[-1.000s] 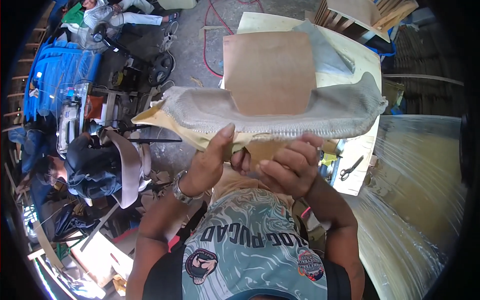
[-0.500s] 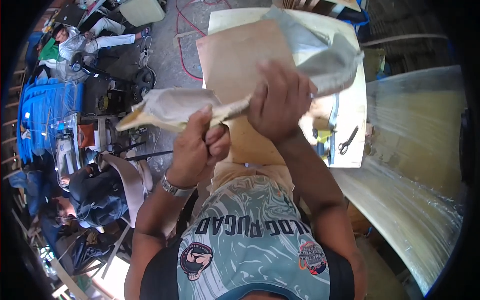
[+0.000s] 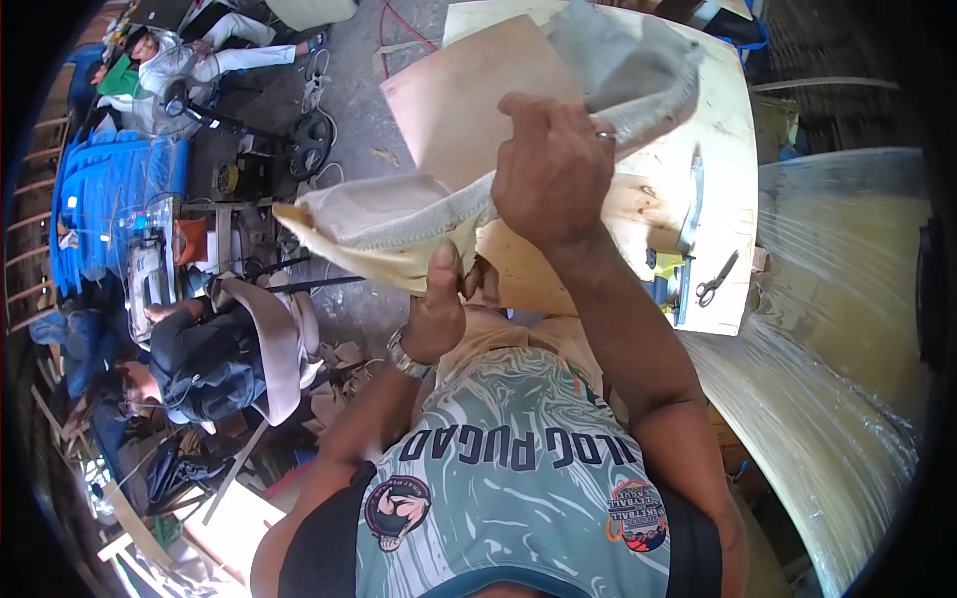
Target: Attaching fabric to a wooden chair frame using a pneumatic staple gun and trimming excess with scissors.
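Note:
A long piece of grey fabric (image 3: 384, 204) with a stitched seam and a pale yellow, foam-like backing stretches slantwise between my hands. My left hand (image 3: 439, 304), a metal watch on its wrist, pinches the lower yellowish edge between thumb and fingers. My right hand (image 3: 556, 169), with a ring, is closed over the same strip farther along; its palm side is hidden. Beyond it the grey cloth spreads out and curls on the far right. Behind the strip is a flat, light brown sheet (image 3: 478, 100), its lower part covered by fabric and hand.
The pale wooden worktable (image 3: 726, 209) carries black-handled scissors (image 3: 716, 279) and a yellow-and-dark tool (image 3: 666, 279) at its right. Plastic-wrapped sheeting (image 3: 837, 279) stands at right. To the left, a person (image 3: 209, 329) sits near stacked blue chairs (image 3: 110, 209), and another reclines near a fan (image 3: 179, 100).
My left hand has moved right and lower along the strip, thumb now upright on the yellowish edge. The fabric shows more of its seam, and the brown sheet has tilted. The view has shifted slightly.

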`<action>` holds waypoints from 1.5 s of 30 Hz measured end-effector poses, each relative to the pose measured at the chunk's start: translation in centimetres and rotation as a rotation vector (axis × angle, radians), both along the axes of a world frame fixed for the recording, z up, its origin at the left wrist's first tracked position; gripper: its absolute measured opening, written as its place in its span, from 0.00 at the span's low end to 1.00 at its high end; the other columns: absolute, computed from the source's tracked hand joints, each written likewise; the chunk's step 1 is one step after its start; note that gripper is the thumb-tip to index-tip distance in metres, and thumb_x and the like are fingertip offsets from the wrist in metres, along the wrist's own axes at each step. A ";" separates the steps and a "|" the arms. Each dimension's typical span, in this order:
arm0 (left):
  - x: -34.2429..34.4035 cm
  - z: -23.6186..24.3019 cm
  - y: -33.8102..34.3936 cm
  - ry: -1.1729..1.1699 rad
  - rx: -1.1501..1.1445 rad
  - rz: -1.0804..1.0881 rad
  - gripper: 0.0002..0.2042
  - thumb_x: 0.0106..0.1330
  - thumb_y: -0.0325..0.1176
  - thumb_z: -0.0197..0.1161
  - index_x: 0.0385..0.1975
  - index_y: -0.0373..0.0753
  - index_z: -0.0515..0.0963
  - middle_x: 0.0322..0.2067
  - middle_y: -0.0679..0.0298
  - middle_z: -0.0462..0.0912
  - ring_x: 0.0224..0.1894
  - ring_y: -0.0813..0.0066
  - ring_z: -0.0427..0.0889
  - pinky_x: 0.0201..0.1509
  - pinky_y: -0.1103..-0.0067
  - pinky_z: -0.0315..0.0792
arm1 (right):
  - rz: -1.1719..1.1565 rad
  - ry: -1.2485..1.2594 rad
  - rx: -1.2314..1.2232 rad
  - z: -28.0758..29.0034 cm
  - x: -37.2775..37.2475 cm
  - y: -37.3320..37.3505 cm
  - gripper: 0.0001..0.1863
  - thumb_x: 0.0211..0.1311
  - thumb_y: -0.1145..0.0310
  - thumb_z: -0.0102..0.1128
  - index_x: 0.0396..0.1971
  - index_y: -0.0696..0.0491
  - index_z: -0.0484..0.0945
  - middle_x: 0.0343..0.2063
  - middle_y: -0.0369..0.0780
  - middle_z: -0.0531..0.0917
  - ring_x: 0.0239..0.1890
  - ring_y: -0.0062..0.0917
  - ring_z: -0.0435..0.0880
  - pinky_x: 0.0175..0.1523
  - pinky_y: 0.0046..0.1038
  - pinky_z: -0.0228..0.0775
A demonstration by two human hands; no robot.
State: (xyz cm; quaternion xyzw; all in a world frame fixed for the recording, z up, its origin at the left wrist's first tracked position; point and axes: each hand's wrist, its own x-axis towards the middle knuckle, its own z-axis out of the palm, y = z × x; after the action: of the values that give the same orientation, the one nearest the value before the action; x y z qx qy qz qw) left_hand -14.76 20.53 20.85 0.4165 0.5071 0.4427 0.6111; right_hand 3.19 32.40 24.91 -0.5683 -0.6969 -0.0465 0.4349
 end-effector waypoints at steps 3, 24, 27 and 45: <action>-3.0 -8.1 0.1 0.408 0.302 -0.014 0.19 0.80 0.40 0.43 0.55 0.28 0.67 0.46 0.51 0.73 0.46 0.60 0.74 0.50 0.69 0.72 | 0.073 0.053 -0.177 0.4 0.0 0.2 0.18 0.52 0.71 0.59 0.46 0.52 0.80 0.41 0.42 0.86 0.41 0.38 0.83 0.46 0.45 0.69; -0.2 -6.0 4.3 0.445 0.539 -0.191 0.37 0.77 0.67 0.38 0.43 0.37 0.84 0.41 0.62 0.91 0.28 0.79 0.77 0.29 0.80 0.67 | -0.864 -0.010 -1.429 -47.8 27.1 -21.1 0.38 0.61 0.47 0.71 0.63 0.56 0.74 0.58 0.53 0.81 0.61 0.47 0.82 0.65 0.53 0.73; -0.5 -6.0 3.7 0.409 0.451 -0.240 0.37 0.76 0.69 0.38 0.37 0.37 0.81 0.42 0.59 0.91 0.32 0.77 0.80 0.32 0.80 0.71 | -0.680 -0.074 -1.511 -45.5 28.5 -20.3 0.36 0.61 0.47 0.70 0.60 0.58 0.76 0.55 0.55 0.83 0.58 0.47 0.84 0.63 0.49 0.75; -1.3 -10.6 5.4 -0.684 -0.608 -0.668 0.17 0.79 0.36 0.49 0.61 0.38 0.74 0.36 0.65 0.77 0.38 0.74 0.76 0.48 0.75 0.74 | -0.186 0.813 -0.677 8.6 -0.6 -22.1 0.41 0.61 0.40 0.74 0.58 0.61 0.73 0.32 0.39 0.83 0.34 0.22 0.82 0.39 0.26 0.75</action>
State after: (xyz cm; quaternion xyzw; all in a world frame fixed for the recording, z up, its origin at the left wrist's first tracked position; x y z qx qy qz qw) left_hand -16.08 25.90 10.25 0.1923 0.2256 0.1690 0.9400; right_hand 2.57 10.27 33.50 -0.7082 -0.3949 0.3664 0.4564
